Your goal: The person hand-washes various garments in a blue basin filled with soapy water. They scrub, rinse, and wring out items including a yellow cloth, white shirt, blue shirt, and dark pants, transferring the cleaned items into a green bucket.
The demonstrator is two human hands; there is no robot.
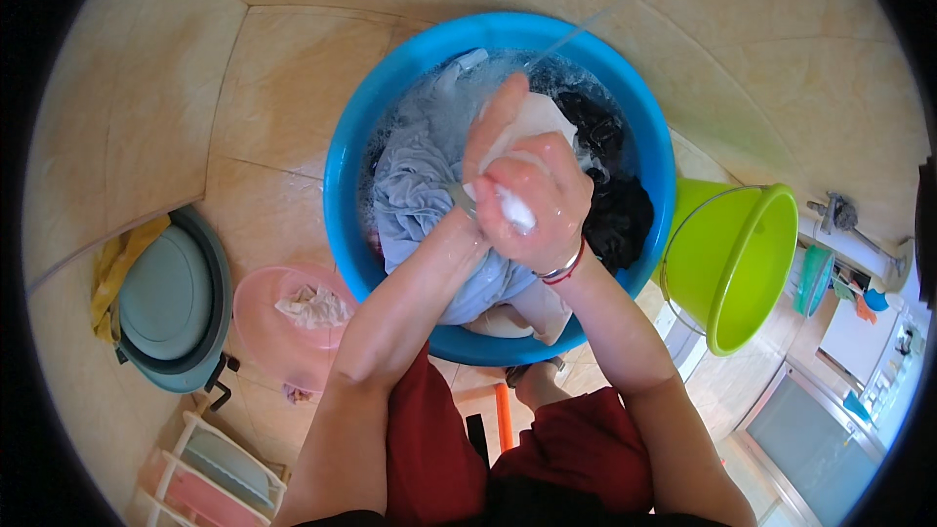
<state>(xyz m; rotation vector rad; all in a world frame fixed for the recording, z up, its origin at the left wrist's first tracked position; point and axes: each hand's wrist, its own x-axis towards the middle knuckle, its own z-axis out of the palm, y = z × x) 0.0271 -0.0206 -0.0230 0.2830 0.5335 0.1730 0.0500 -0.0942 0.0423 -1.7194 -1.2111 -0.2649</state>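
Over a large blue basin (342, 166), my two hands are pressed together around a small white cloth (540, 120). My left hand (491, 129) lies behind, a digit pointing up along the cloth's edge. In front, my right hand (547, 200) is closed with its fingers curled over the cloth, and white suds (514, 210) show on it. The left fingers are partly hidden by the right hand. Below lie a wet light-blue garment (415, 181) and dark clothes (622, 220) in foamy water. A thin stream of water (581, 31) runs in from the upper right.
A lime-green bucket (747, 268) with a wire handle stands at the right. To the left are a pink basin (264, 317) with a pale cloth (312, 308), and a grey-green folded basin (166, 293) against the wall. A rack (210, 468) stands lower left.
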